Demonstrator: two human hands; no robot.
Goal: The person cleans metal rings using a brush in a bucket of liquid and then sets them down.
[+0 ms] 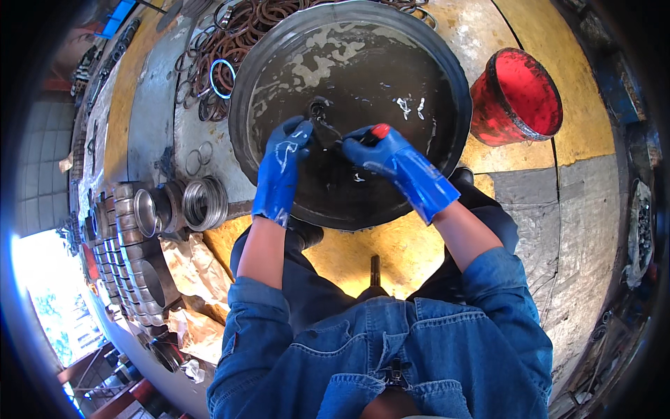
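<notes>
Blue rubber gloves cover both hands, which are over a wide round dark pan (pixel 244 150) of murky dark liquid. My left hand (pixel 281 167) is closed at the fingertips, left of the pan's middle. Opposite it, my right hand (pixel 398 162), with a red patch on its glove, pinches with thumb and fingers. Between them a thin dark, wet curved piece (pixel 326 128) reaches from one set of fingertips to the other. It blends into the liquid, so its full shape is hard to make out. Pale foam streaks float on the far part of the liquid.
Right of the pan stands a red bucket (pixel 525 98), tilted in view. Rusty rings (pixel 262 24) are heaped beyond the pan at the left. Metal rings (pixel 204 204) and stacked metal cylinders (pixel 132 244) stand at the left, beside brown paper (pixel 199 269). My legs straddle the pan's near side.
</notes>
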